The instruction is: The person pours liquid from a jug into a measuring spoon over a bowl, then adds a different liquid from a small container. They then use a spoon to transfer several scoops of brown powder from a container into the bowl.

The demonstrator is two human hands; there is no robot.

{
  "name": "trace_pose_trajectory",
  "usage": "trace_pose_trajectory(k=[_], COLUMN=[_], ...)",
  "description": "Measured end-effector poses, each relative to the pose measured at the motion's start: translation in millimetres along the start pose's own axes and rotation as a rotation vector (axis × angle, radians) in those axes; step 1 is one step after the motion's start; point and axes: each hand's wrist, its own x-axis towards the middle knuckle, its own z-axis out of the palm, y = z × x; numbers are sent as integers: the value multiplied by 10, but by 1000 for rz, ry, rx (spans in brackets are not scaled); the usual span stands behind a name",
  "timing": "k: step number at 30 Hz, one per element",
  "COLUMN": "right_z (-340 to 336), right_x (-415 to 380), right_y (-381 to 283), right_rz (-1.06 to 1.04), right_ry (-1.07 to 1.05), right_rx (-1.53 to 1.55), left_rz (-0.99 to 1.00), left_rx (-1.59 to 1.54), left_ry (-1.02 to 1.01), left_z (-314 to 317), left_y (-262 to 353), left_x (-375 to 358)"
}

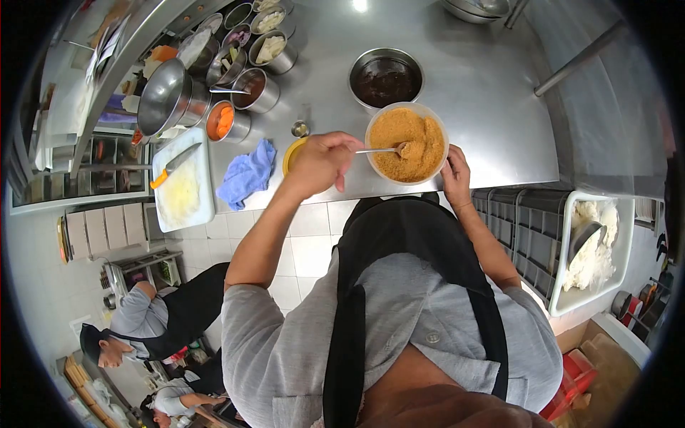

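Observation:
A round plastic tub point(370, 158) of orange-brown, crumbly powder stands near the front edge of the steel table. My left hand point(322, 164) comes in from the left, its fingers closed on the handle of a metal spoon point(378, 150). The spoon's bowl is sunk in the powder point(407, 128). Against the tub's right side, my right hand point(457, 175) is curled, gripping it. Just behind the tub sits a metal pot point(421, 75) with dark brown sauce. A yellow lid point(291, 153) lies partly hidden under my left hand.
Left on the table are a blue cloth point(247, 175), a cutting board point(194, 207) with an orange-handled knife point(175, 165), and several metal containers point(265, 93) of ingredients. A white bin point(624, 250) stands right. Two people point(171, 314) are at lower left.

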Motion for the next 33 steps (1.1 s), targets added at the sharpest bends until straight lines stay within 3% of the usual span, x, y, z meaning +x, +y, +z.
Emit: trace_pose_trajectory(k=[4, 8, 11, 14, 17, 20, 26, 29, 32, 33], right_z=[-1, -1, 1, 1, -7, -5, 6, 7, 18, 12], right_x=[5, 12, 7, 2, -6, -9, 3, 10, -7, -3], right_y=[-19, -36, -51, -18, -15, 15, 7, -26, 27, 19], right_rz=[3, -6, -6, -21, -2, 2, -6, -7, 19, 19], right_ry=[-1, -5, 3, 3, 0, -3, 3, 1, 7, 4], right_rx=[-14, -22, -7, -29, -11, -29, -22, -31, 0, -10], left_rz=[25, 228, 983, 830, 685, 782, 826, 296, 50, 56], left_rx=[-284, -194, 736, 798, 581, 745, 709, 295, -25, -65], left_ry=[-10, 102, 416, 467, 405, 144, 119, 23, -37, -32], left_z=[-265, -425, -249, -133, -87, -49, 291, 198, 4, -66], left_y=[234, 338, 184, 274, 370, 164, -313, -220, -100, -45], left_x=[-28, 94, 382, 204, -164, -153, 50, 3, 52, 45])
